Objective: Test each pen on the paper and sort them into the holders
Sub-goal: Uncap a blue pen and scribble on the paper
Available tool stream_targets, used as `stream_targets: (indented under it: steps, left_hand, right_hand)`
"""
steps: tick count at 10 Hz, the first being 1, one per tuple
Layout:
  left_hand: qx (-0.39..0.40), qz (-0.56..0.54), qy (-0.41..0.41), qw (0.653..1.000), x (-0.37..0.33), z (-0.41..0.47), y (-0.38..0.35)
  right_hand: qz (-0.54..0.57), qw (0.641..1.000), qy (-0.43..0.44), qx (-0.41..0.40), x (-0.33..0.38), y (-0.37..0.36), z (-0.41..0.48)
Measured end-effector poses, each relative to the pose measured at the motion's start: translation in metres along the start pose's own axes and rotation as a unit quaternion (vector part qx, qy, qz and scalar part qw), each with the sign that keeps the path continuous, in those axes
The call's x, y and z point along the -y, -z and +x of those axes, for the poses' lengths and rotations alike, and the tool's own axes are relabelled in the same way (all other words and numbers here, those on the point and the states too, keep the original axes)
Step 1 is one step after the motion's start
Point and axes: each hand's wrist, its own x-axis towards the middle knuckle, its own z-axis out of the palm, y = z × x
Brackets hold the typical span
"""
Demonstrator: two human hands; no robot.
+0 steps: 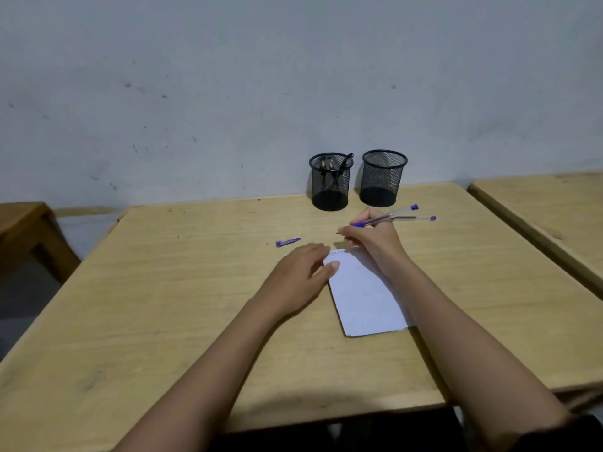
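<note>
Head view: the right hand has its grip closed round a clear pen, fingers pinching it near the tip, which sits at the top edge of the paper. The left hand lies flat and relaxed, its thumb pressing the paper's left edge onto the surface. A second pen lies just behind the right hand. A blue cap lies beside the left hand. Two mesh holders stand at the back; the left holder contains pens, beside the right holder.

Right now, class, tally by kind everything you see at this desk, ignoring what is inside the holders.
Mesh holders: 2
Clear pens: 2
Purple pen cap: 1
Paper: 1
Total: 6
</note>
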Motion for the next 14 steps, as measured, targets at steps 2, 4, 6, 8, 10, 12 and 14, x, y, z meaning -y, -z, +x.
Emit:
stream_targets:
  steps: [2, 4, 6, 8, 10, 12, 14]
  left_hand:
    - [0.091, 0.131, 0.023, 0.987, -0.002, -0.004, -0.009]
    - [0.106, 0.153, 0.029, 0.982, 0.0, -0.005, -0.01]
    - [0.108, 0.158, 0.029, 0.981, 0.0, -0.003, -0.011]
    - [0.106, 0.152, 0.032, 0.982, 0.0, -0.004, -0.011]
    - [0.107, 0.156, 0.033, 0.981, -0.001, -0.004, -0.011]
    - [0.108, 0.159, 0.034, 0.981, -0.002, -0.004, -0.01]
    - [0.107, 0.157, 0.034, 0.981, -0.002, -0.005, -0.01]
  right_hand:
    - [-0.029, 1.0, -0.007, 0.0, -0.01, 0.004, -0.001]
    - [-0.138, 0.989, 0.023, -0.049, -0.015, -0.002, 0.009]
    - [-0.168, 0.984, 0.027, -0.047, -0.017, -0.003, 0.012]
    - [-0.115, 0.993, 0.023, -0.03, -0.021, -0.002, 0.014]
    - [-0.148, 0.988, 0.021, -0.028, -0.021, -0.002, 0.017]
    - [-0.166, 0.985, 0.028, -0.025, -0.022, -0.001, 0.017]
    - [-0.173, 0.983, 0.026, -0.048, -0.02, -0.003, 0.015]
